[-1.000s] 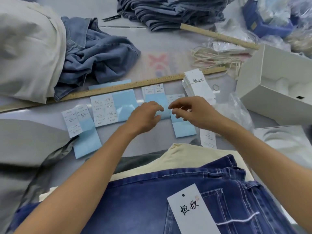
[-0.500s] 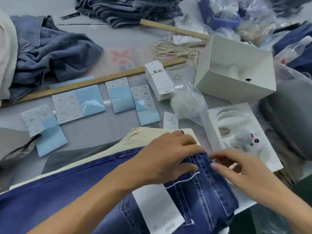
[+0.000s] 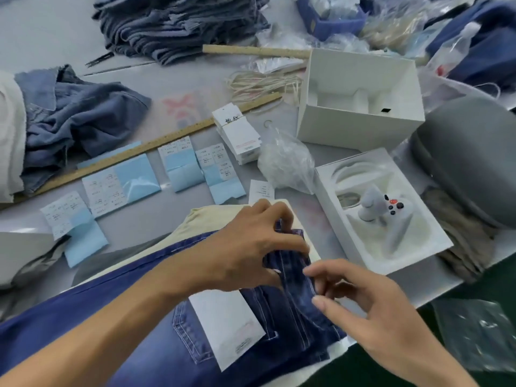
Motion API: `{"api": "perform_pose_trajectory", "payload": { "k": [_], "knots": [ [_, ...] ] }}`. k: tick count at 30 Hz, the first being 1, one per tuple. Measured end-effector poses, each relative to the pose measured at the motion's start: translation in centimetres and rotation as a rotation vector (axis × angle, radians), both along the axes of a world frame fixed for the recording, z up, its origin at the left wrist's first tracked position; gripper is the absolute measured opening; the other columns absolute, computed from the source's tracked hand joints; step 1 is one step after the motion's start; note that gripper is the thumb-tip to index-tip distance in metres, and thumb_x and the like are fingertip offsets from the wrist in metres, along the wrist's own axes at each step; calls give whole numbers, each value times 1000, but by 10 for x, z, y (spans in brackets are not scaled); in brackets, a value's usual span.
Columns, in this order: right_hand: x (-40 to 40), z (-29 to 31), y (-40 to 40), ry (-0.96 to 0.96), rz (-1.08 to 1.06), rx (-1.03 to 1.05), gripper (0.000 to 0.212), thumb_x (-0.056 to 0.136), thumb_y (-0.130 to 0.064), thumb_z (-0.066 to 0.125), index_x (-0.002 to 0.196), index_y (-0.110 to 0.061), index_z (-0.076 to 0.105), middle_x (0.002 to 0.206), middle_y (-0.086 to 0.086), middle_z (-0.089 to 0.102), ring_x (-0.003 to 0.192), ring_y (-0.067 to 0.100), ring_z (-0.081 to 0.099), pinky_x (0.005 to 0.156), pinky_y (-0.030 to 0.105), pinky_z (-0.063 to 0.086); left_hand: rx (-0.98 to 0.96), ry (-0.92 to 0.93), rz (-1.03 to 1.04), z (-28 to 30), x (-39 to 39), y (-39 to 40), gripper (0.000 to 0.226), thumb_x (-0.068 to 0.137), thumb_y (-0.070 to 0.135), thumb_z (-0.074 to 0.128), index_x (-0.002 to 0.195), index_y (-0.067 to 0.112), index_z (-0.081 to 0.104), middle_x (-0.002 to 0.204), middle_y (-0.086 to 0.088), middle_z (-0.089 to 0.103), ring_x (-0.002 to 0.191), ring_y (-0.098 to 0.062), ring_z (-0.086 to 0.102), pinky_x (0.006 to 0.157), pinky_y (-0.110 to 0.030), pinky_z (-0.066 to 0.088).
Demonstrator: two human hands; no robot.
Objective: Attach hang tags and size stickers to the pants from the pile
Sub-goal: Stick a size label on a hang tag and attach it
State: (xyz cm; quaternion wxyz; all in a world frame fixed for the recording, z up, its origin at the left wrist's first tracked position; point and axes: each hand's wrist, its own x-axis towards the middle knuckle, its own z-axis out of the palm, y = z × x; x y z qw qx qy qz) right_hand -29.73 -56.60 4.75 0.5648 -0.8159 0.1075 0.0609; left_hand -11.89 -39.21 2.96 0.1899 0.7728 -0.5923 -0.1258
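We count two hands (image 3: 251, 247) at work over one pair of dark blue jeans (image 3: 139, 317), which carries one white hang tag (image 3: 226, 325). On the table (image 3: 139, 227) we see four sticker sheets (image 3: 122, 182), two wooden rulers (image 3: 134, 155), one stack of hang tags (image 3: 240, 135), one bundle of strings (image 3: 259, 82), two white boxes (image 3: 360, 99) and one pile of folded jeans (image 3: 181, 26) at the back.

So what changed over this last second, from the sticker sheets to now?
Both hands left the sticker sheets and came back to the jeans. The left hand now grips the folded denim near the waistband; the right hand hovers beside it, fingers curled, any sticker too small to tell. The hang tag stays on the jeans; the tag stack is unmoved.
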Motion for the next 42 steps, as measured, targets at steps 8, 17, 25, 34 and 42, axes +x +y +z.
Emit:
{"api": "perform_pose_trajectory", "payload": {
  "k": [8, 17, 25, 34, 42],
  "knots": [
    [0, -4, -15, 139, 25, -152, 23, 92, -19, 71, 97, -41, 75, 97, -19, 73, 92, 7, 69, 78, 23, 56, -381, -395, -102, -6, -50, 62, 31, 98, 32, 69, 81, 10, 55, 112, -6, 58, 95, -25, 53, 82, -40, 50],
    [29, -14, -1, 195, 186, -324, 9, 87, -30, 72, 93, -37, 72, 80, -25, 65, 66, 0, 57, 60, 17, 41, -236, -130, 278, 1, -61, 41, 22, 88, 24, 68, 80, 22, 48, 87, 10, 56, 77, -18, 49, 63, -31, 40],
    [35, -13, 12, 197, 90, 250, 9, 101, -9, 60, 98, -9, 68, 89, 14, 71, 77, 13, 62, 73, 28, 49, 18, 311, 257, 8, -30, 41, 16, 93, 39, 65, 108, 40, 65, 94, 24, 66, 92, 0, 59, 85, -30, 48],
    [38, -10, 22, 119, 58, 250, 15, 99, -15, 63, 90, -25, 70, 87, 9, 72, 84, 38, 66, 74, 52, 53, -3, 622, 277, 16, -23, 52, 40, 79, 20, 73, 115, 35, 68, 104, 14, 70, 96, -13, 67, 76, -30, 54],
    [35, -10, 19, 103, 67, 173, 17, 98, -15, 65, 90, -29, 70, 82, -4, 73, 76, 12, 67, 66, 19, 50, 22, 737, 153, 24, -16, 58, 54, 86, 29, 69, 137, 38, 55, 124, 12, 66, 115, -14, 63, 90, -32, 49]
  ]
}}
